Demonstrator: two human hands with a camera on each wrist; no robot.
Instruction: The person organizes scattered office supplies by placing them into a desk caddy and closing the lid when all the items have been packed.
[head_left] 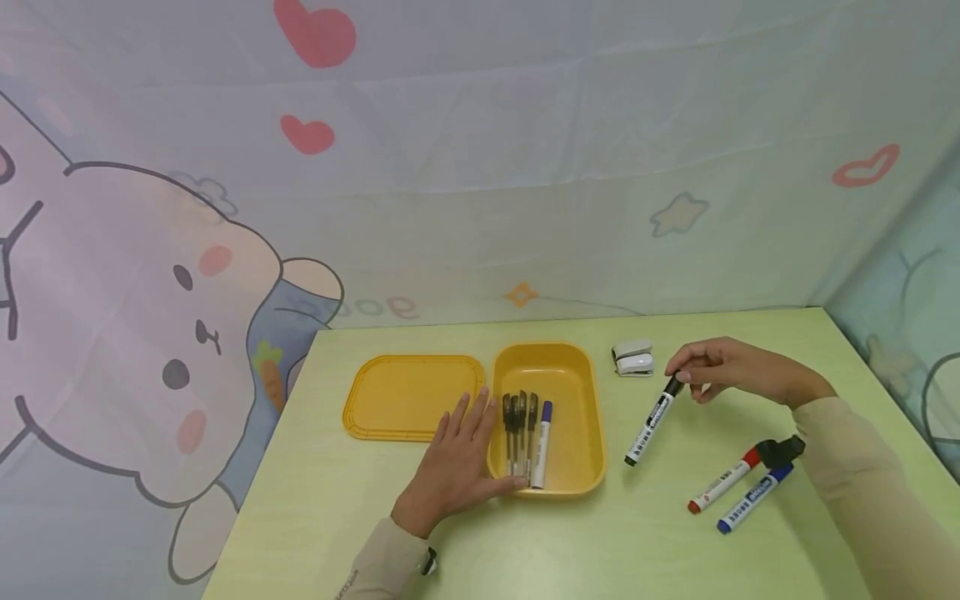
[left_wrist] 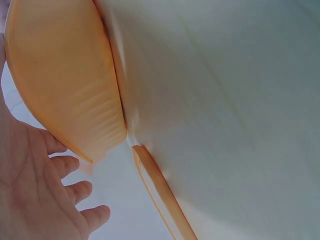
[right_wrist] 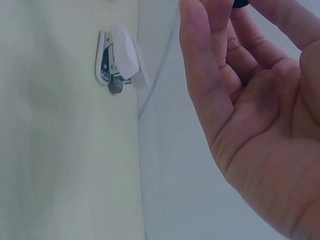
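Observation:
In the head view, a black-capped marker hangs slanted from my right hand, whose thumb and fingers pinch its cap. The right wrist view shows that hand with a bit of the black cap at the top edge. My left hand lies with spread fingers against the left side and near corner of the yellow box. Inside the box are several dark-capped pens and a purple-capped marker. From the left wrist view, my left hand touches the box's rim.
A yellow lid lies left of the box. Behind the marker stands a white stapler. A red marker and a blue marker lie at the right, near my right sleeve. A patterned cloth hangs behind the table.

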